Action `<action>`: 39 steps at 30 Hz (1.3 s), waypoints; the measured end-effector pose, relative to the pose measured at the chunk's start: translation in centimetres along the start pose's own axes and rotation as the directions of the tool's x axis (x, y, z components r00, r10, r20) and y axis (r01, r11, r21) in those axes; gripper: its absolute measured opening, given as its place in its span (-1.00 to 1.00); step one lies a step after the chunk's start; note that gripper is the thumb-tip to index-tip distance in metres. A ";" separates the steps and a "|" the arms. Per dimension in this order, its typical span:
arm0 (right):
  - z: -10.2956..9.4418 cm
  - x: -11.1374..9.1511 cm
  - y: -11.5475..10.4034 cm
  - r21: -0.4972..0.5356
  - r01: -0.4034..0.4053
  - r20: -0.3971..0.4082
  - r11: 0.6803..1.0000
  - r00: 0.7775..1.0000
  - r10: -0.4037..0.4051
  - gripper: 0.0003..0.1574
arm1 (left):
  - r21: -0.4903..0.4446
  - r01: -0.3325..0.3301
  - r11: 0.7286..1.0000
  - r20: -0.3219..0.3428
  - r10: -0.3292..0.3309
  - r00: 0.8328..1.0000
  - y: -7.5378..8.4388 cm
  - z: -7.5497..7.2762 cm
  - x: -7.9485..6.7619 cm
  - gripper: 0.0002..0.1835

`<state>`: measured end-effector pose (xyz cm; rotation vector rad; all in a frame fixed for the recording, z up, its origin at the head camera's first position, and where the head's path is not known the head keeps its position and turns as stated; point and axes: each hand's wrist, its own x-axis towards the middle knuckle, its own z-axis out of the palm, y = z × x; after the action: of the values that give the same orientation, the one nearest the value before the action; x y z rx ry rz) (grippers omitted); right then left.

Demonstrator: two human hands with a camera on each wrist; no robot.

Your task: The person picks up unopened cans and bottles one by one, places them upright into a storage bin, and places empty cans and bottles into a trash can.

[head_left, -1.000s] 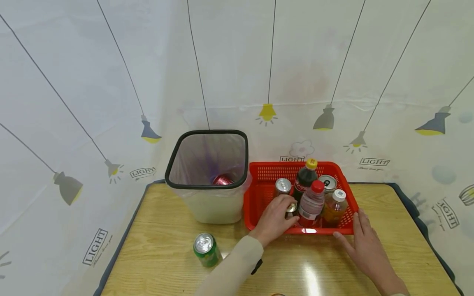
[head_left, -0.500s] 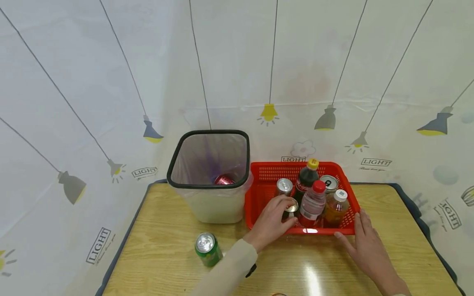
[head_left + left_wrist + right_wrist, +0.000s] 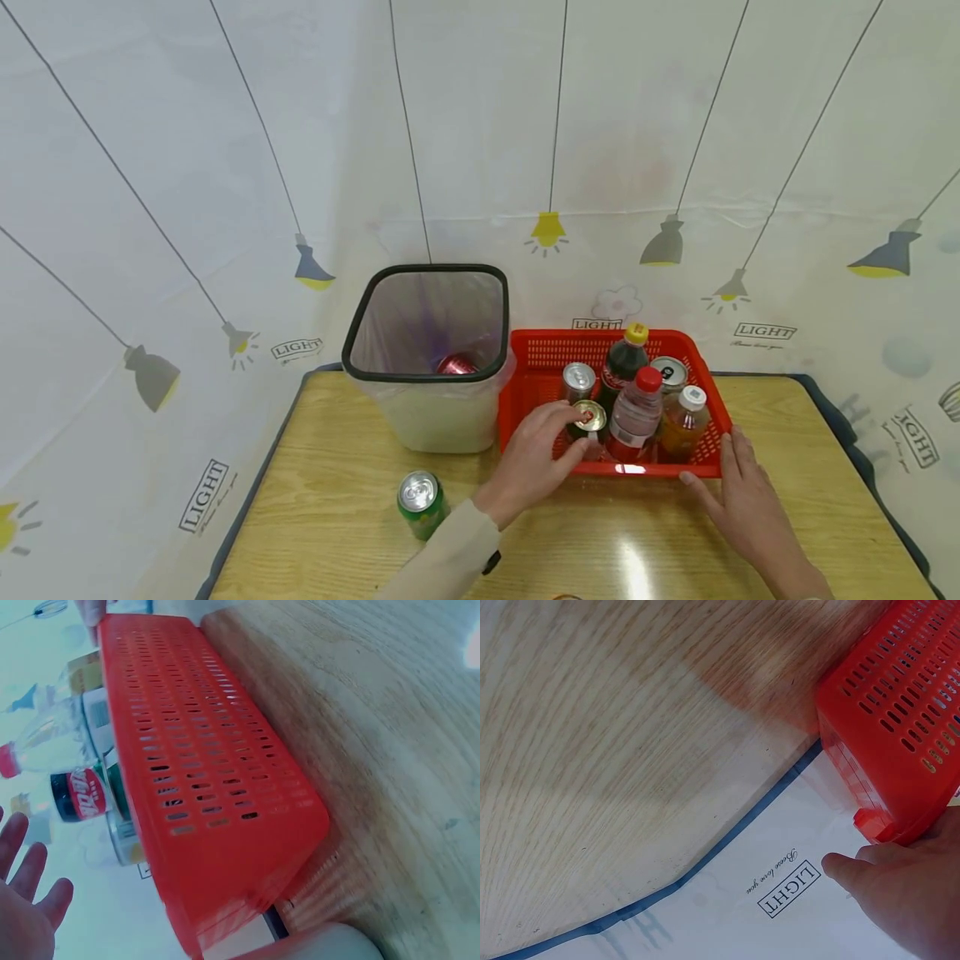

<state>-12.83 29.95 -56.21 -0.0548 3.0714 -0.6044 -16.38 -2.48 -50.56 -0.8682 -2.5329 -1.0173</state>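
Note:
In the head view my left hand (image 3: 531, 457) reaches over the front left of a red plastic basket (image 3: 517, 417), its fingers loosely spread beside a can with a gold top (image 3: 589, 415). The left wrist view shows that hand (image 3: 28, 900) with fingers apart and nothing in them. My right hand (image 3: 753, 508) rests at the basket's front right corner, fingers fairly straight. Inside the basket stand a silver-topped can (image 3: 578, 379), a cola bottle (image 3: 624, 362), a red-capped bottle (image 3: 636, 412), a white-capped bottle (image 3: 681, 425) and another can (image 3: 670, 372).
Left of the basket stands a bin (image 3: 435, 421) with a black rim and clear liner; a shiny red can (image 3: 457, 364) lies inside it. On the wooden table (image 3: 322, 483), a green can (image 3: 422, 504) stands in front of the bin. A printed cloth hangs behind.
My left hand has drawn back slightly to the left and toward me, uncovering more of the gold-topped can. My right hand stays at the basket corner.

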 end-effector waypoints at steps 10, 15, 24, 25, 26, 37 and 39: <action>0.1 0.0 0.1 0.002 -0.001 0.005 1.000 1.000 0.001 0.40 | -0.117 0.045 0.992 -0.124 -0.060 0.991 -0.1 -1.6 -2.1 -0.70; 0.1 0.0 0.1 -0.002 -0.002 0.008 1.000 1.000 0.002 0.40 | -0.103 -0.048 0.994 -0.217 0.025 0.976 -0.7 -2.5 -3.2 -0.74; 0.0 -0.2 0.1 -0.001 0.009 -0.001 1.000 1.000 -0.009 0.38 | -0.004 -0.134 0.991 -0.218 0.130 0.967 -1.9 -4.6 -5.1 -0.76; 0.0 -0.2 0.1 0.001 0.012 -0.003 1.000 1.000 -0.012 0.38 | -0.008 -0.123 0.992 -0.209 0.119 0.971 -1.9 -4.8 -5.4 -0.76; 0.0 -0.2 0.1 0.001 0.015 -0.005 1.000 1.000 -0.015 0.37 | -0.013 -0.112 0.994 -0.204 0.107 0.973 -2.0 -5.0 -5.7 -0.75; -0.1 -0.2 0.0 0.003 0.019 -0.003 1.000 1.000 -0.019 0.37 | 0.035 -0.150 0.988 -0.294 0.154 0.944 -4.0 -6.6 -8.7 -0.78; -0.2 -0.2 0.0 0.001 0.015 0.000 1.000 1.000 -0.015 0.38 | 0.027 -0.165 0.986 -0.309 0.166 0.936 -4.3 -6.9 -9.0 -0.78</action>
<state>-12.66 30.03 -56.07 -0.0785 3.0738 -0.6061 -11.80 -13.63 -52.03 -0.8310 -2.1596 -1.0103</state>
